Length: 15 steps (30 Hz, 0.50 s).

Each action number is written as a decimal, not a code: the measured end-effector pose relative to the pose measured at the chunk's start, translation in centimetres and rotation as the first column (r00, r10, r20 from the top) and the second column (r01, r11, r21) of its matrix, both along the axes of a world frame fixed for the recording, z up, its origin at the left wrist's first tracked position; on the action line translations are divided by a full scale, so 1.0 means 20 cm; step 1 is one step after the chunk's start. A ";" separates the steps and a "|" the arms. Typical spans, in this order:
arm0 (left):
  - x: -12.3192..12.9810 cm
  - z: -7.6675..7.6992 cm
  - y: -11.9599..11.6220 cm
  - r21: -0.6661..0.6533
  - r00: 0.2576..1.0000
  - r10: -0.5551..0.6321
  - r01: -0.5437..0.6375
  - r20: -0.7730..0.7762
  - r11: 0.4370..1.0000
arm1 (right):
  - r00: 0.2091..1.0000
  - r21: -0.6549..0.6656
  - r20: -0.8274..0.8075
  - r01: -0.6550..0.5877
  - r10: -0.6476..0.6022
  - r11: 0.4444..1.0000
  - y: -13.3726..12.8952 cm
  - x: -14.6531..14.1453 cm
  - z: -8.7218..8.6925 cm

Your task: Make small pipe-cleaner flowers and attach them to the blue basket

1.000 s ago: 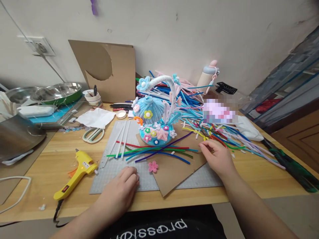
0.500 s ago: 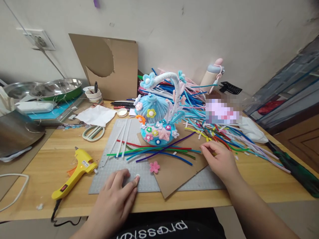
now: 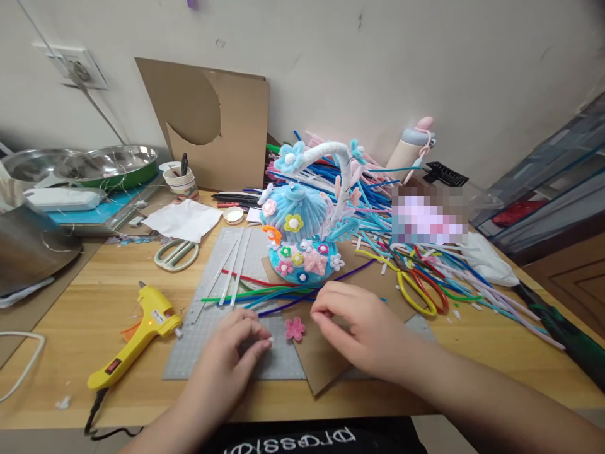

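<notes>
My left hand (image 3: 239, 356) rests over the grey cutting mat (image 3: 182, 356), thumb and forefinger closed on a small white piece (image 3: 271, 340) that barely shows. Fingers of my right hand (image 3: 362, 325) are pinched together above the brown cardboard piece (image 3: 321, 359); whatever they may hold is hidden. Between the hands lies a pink pipe-cleaner flower (image 3: 295, 328). Loose pipe cleaners (image 3: 265, 291) in several colours stretch across the mat and cardboard behind it. Farther back stands a blue pipe-cleaner basket (image 3: 302, 221) with a white arched handle and small flowers all over.
A yellow glue gun (image 3: 142, 337) lies at left, its cord hanging over the table edge. Scissors (image 3: 177, 255) rest by a white tissue (image 3: 183, 219). Yellow-and-red-handled scissors (image 3: 420, 293) lie at right near a heap of pipe cleaners (image 3: 378, 183). A bottle (image 3: 410, 148) leans at the back.
My right hand has moved left from the right side of the mat to beside the pink flower, uncovering the yellow-and-red scissors handles. My left hand has barely moved.
</notes>
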<state>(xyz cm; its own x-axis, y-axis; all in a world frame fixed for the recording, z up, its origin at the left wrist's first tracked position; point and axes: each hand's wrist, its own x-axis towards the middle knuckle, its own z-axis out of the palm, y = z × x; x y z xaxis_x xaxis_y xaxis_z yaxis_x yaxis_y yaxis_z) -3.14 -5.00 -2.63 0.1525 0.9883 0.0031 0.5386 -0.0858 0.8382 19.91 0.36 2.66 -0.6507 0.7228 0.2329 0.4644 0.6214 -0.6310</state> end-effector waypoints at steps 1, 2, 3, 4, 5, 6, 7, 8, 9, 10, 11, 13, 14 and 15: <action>0.01 0.02 0.01 -0.077 0.990 0.015 -0.004 0.137 0.997 | 0.999 -0.080 -0.048 -0.023 0.019 0.997 -0.01 -0.03 0.00; 0.03 0.05 0.02 -0.167 0.957 0.031 0.018 0.287 0.986 | 0.994 -0.156 -0.106 -0.037 0.021 0.987 -0.01 -0.05 -0.01; 0.05 0.07 0.04 -0.246 0.897 0.058 0.058 0.438 0.967 | 0.985 -0.227 -0.171 -0.046 0.006 0.973 -0.02 -0.07 -0.03; 0.07 0.09 0.05 -0.321 0.820 0.097 0.110 0.564 0.941 | 0.970 -0.286 -0.243 -0.054 -0.018 0.957 -0.03 -0.09 -0.04; 0.09 0.10 0.06 -0.387 0.739 0.148 0.163 0.657 0.908 | 0.949 -0.332 -0.314 -0.070 -0.040 0.941 -0.04 -0.10 -0.06; 0.11 0.11 0.07 -0.442 0.662 0.208 0.207 0.720 0.873 | 0.923 -0.365 -0.380 -0.095 -0.055 0.926 -0.05 -0.10 -0.08; 0.13 0.12 0.08 -0.487 0.599 0.265 0.243 0.756 0.839 | 0.898 -0.389 -0.436 -0.126 -0.062 0.913 -0.05 -0.10 -0.09; 0.16 0.12 0.09 -0.522 0.551 0.315 0.269 0.773 0.809 | 0.875 -0.401 -0.479 -0.150 -0.067 0.903 -0.06 -0.10 -0.10; 0.17 0.12 0.09 -0.547 0.517 0.354 0.286 0.779 0.787 | 0.857 -0.406 -0.509 -0.158 -0.079 0.900 -0.06 -0.10 -0.12; 0.19 0.12 0.10 -0.562 0.495 0.377 0.302 0.783 0.770 | 0.843 -0.412 -0.528 -0.151 -0.101 0.898 -0.06 -0.10 -0.12; 0.20 0.12 0.10 -0.568 0.482 0.387 0.314 0.786 0.761 | 0.831 -0.424 -0.541 -0.136 -0.130 0.896 -0.06 -0.10 -0.13; 0.22 0.11 0.11 -0.568 0.482 0.386 0.321 0.787 0.758 | 0.804 -0.451 -0.564 -0.111 -0.187 0.886 -0.05 -0.09 -0.14; 0.23 0.10 0.11 -0.564 0.493 0.376 0.316 0.784 0.763 | 0.793 -0.466 -0.573 -0.109 -0.206 0.878 -0.04 -0.09 -0.15; 0.23 0.10 0.11 -0.559 0.510 0.363 0.307 0.780 0.770 | 0.784 -0.481 -0.580 -0.112 -0.220 0.870 -0.04 -0.09 -0.15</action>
<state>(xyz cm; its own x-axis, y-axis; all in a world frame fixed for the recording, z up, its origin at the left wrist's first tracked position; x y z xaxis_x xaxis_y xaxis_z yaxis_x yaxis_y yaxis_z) 1.43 -2.77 -0.63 0.3791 0.8178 -0.4330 -0.4248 0.5695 0.7037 18.04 -0.42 -0.37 -0.4493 0.8744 0.1830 -0.0902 0.1594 -0.9831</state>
